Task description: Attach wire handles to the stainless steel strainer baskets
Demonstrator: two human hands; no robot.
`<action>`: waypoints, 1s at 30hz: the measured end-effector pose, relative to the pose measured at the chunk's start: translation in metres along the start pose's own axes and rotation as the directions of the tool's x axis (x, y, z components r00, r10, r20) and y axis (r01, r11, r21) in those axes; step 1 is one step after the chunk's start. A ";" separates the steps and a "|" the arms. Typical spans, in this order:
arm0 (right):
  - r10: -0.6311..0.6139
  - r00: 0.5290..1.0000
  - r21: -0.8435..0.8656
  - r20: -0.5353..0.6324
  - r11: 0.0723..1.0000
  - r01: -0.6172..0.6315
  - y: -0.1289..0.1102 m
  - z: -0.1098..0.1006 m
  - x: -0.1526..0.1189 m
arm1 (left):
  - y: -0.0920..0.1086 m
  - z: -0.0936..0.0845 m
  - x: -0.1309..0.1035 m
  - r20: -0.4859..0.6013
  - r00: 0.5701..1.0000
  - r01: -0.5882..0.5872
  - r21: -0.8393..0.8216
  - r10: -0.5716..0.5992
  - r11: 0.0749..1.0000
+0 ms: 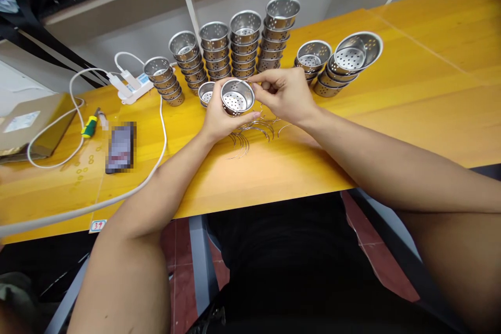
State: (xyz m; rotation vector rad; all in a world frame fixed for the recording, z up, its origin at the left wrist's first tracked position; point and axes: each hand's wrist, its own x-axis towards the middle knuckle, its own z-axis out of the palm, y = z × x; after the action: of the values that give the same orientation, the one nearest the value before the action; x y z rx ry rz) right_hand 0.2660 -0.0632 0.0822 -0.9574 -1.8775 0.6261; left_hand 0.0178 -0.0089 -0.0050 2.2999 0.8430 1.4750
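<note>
My left hand [219, 119] is closed around a small perforated metal cup [237, 98], tilted so its open mouth and holed bottom face me. At the cup's upper right rim, my right hand [287, 93] pinches a thin metal wire, mostly hidden by the fingertips. Below both hands, several curved thin wires [242, 147] lie loose on the table. Another small metal cup [205, 94] stands just behind my left hand, partly covered by it.
Stacks of perforated cups [214, 49] line the back of the yellow table [415, 115], with wider cups [338, 70] at right. To the left are a power strip [135, 88], white cable [164, 130], screwdriver [90, 126], blurred phone-like object [120, 147] and cardboard box [35, 130].
</note>
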 end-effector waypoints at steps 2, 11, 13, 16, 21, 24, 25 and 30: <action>-0.004 1.000 -0.028 -0.011 1.000 0.003 -0.001 0.001 0.000 | 0.000 0.001 -0.001 0.001 1.000 -0.005 0.002 0.005 1.000; -0.021 0.998 -0.078 -0.061 0.997 0.016 0.003 0.014 -0.001 | 0.011 -0.002 -0.003 0.030 0.998 0.054 0.034 -0.055 0.998; -0.020 0.998 -0.037 -0.063 0.999 0.018 0.003 0.016 -0.001 | 0.013 -0.002 -0.004 0.044 0.997 0.065 0.027 -0.066 0.998; -0.049 0.999 0.058 -0.014 0.997 0.050 0.000 0.010 0.000 | 0.011 -0.002 -0.005 0.065 0.996 0.059 -0.010 -0.059 0.998; -0.098 0.972 0.225 0.213 0.973 0.049 -0.005 -0.008 0.002 | 0.001 -0.002 -0.006 0.073 0.997 0.017 -0.082 -0.011 0.996; -0.058 0.966 0.258 0.253 0.966 -0.010 -0.006 -0.008 0.001 | 0.001 -0.002 -0.006 0.109 0.994 0.008 -0.118 0.005 0.993; -0.046 0.968 0.263 0.245 0.965 -0.020 -0.006 -0.006 0.001 | 0.003 -0.002 -0.005 0.121 0.993 0.011 -0.119 0.003 0.993; -0.021 0.978 0.261 0.205 0.965 -0.035 -0.005 0.003 0.003 | 0.012 0.001 -0.004 0.114 0.993 0.038 -0.051 -0.032 0.998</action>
State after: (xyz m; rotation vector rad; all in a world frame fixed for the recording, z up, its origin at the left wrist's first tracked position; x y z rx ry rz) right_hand 0.2603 -0.0637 0.0858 -0.7484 -1.9104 0.9851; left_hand 0.0213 -0.0203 -0.0019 2.2942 0.7984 1.3221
